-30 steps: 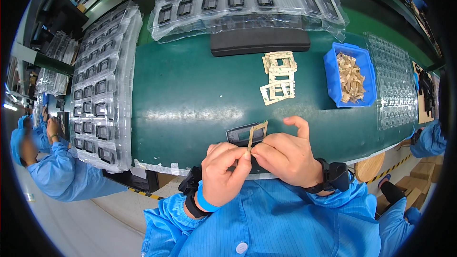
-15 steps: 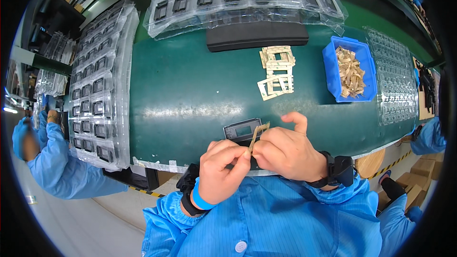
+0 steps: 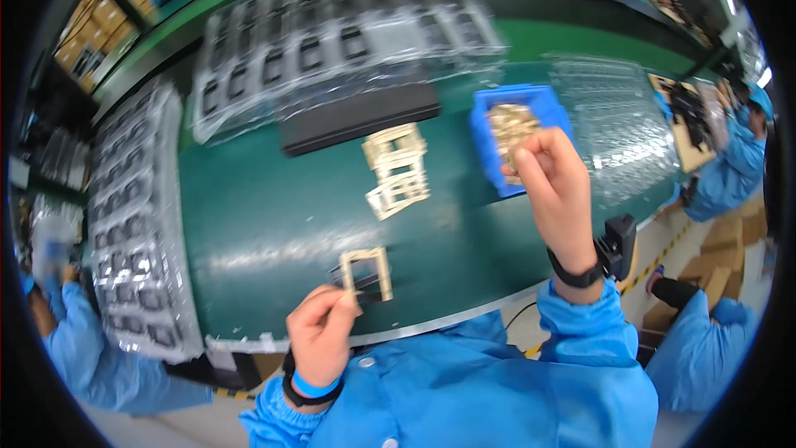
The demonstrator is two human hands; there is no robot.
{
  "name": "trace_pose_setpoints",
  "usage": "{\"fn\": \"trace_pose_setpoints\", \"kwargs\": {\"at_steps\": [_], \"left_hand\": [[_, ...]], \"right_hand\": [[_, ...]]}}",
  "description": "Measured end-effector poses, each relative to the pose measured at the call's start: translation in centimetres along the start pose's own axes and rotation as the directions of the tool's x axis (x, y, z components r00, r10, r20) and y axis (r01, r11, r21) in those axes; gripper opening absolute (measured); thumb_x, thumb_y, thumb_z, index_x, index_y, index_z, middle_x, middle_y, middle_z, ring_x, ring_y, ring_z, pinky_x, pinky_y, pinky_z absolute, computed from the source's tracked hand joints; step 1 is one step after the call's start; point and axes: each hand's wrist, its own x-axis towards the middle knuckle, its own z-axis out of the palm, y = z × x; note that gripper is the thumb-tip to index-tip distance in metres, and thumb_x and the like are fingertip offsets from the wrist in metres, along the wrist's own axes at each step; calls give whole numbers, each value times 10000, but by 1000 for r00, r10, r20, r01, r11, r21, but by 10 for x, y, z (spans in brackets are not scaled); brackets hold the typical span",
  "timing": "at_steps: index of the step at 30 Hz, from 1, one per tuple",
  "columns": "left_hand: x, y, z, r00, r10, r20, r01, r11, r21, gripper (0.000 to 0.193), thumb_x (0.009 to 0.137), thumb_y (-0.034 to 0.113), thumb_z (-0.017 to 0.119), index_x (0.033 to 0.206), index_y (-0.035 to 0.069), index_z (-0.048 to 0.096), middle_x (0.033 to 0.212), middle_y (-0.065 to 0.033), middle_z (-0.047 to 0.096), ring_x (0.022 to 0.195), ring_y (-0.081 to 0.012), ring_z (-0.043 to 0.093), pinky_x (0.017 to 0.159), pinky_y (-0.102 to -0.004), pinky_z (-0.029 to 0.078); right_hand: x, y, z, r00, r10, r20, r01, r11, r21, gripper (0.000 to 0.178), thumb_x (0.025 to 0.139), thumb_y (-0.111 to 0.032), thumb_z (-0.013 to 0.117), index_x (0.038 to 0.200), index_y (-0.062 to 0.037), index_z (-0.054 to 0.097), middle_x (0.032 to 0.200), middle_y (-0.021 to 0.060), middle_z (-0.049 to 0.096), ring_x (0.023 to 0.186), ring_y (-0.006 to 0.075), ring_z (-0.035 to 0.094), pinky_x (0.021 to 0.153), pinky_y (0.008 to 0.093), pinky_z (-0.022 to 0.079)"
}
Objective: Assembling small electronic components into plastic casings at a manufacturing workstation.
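My left hand (image 3: 319, 336) pinches a tan adhesive frame (image 3: 384, 274) by its lower left corner and holds it up at the table's near edge. Behind that frame, and partly covered by it, a dark plastic frame (image 3: 335, 275) lies on the green table. My right hand (image 3: 560, 182) reaches over the near right side of a blue bin (image 3: 481, 139), thumb and fingers pressed together. Whatever is between those fingertips is too blurred to make out. Crumpled tan paper strips (image 3: 509, 119) fill the bin.
More tan adhesive frames (image 3: 398, 168) lie overlapping mid-table, in front of a long black box (image 3: 365, 120). Clear trays of black frames stand at the back (image 3: 332, 87) and left (image 3: 137, 224). Clear plastic trays (image 3: 622, 129) lie right of the bin. Co-workers (image 3: 734, 166) sit nearby.
My hands have parted. The right one has moved from beside the left to over the blue bin, while the left keeps the adhesive frame, now turned to face me. The whole view has shifted.
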Motion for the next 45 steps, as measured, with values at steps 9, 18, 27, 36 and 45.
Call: {"fn": "trace_pose_setpoints", "kwargs": {"at_steps": [9,18,27,36,45], "left_hand": [[-2,5,9,999,25,19,-26,999,22,175,927,67,579,808,-42,646,742,-29,563,676,-85,472,623,-242,367],[1,5,20,992,60,109,-66,996,54,123,930,56,603,873,-36,662,802,-40,595,752,-101,521,688,-243,407],[4,-1,16,999,-16,35,18,999,-50,128,889,29,658,1000,-34,675,1001,-69,596,807,-90,534,712,-217,428],[6,3,16,998,17,62,-16,999,-32,55,881,-28,628,908,-50,669,896,-50,587,807,-101,529,712,-237,429],[5,0,15,998,49,35,-49,999,5,35,855,-36,627,869,-38,660,898,-46,581,793,-100,525,692,-238,423]], "right_hand": [[25,5,-38,946,-318,-66,225,788,-573,199,900,-57,595,1075,20,652,887,189,687,781,301,682,699,358,534],[-37,-17,33,640,389,663,-502,865,-23,224,938,-103,629,1129,15,625,876,44,626,746,103,638,634,242,555],[-59,-12,56,878,-223,424,339,914,-221,152,826,-24,677,975,0,666,867,99,653,707,206,653,602,286,522],[-79,-2,68,665,-517,539,716,645,-266,287,731,-75,674,1004,13,674,946,111,653,761,243,653,688,335,542],[-83,-7,73,737,-454,501,626,738,-253,257,721,-34,699,977,-15,688,864,96,670,695,238,650,634,329,543]]}}
